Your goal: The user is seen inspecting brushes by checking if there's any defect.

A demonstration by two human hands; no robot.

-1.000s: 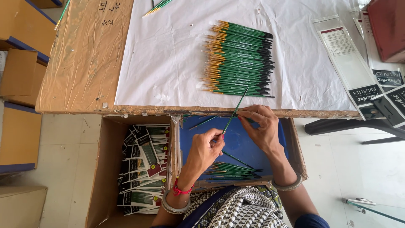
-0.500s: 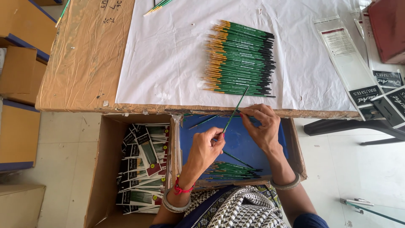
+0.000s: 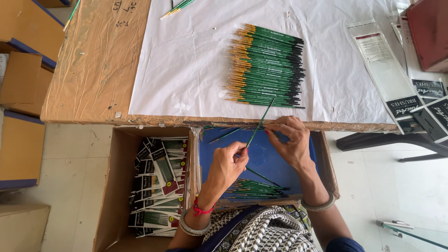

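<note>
My left hand (image 3: 227, 164) pinches the lower end of a thin green paintbrush (image 3: 259, 123) that slants up and to the right. My right hand (image 3: 290, 140) closes its fingertips on the same brush near its middle, just below the table edge. Both hands hover over a blue-lined cardboard box (image 3: 272, 159) on my lap, where several loose green brushes (image 3: 254, 188) lie. On the white sheet (image 3: 186, 60) above, a neat stack of green brushes with gold ferrules and black ends (image 3: 266, 66) lies in a row.
A second cardboard box (image 3: 119, 186) at the left holds several packed brush sets (image 3: 158, 182). Clear sleeves and black printed cards (image 3: 410, 100) lie at the right of the table. Brown cartons (image 3: 21, 84) stand on the floor at the left. A dark red box (image 3: 429, 32) sits top right.
Both hands keep their hold on the one brush. The brush tip has tilted slightly; the hands have barely shifted.
</note>
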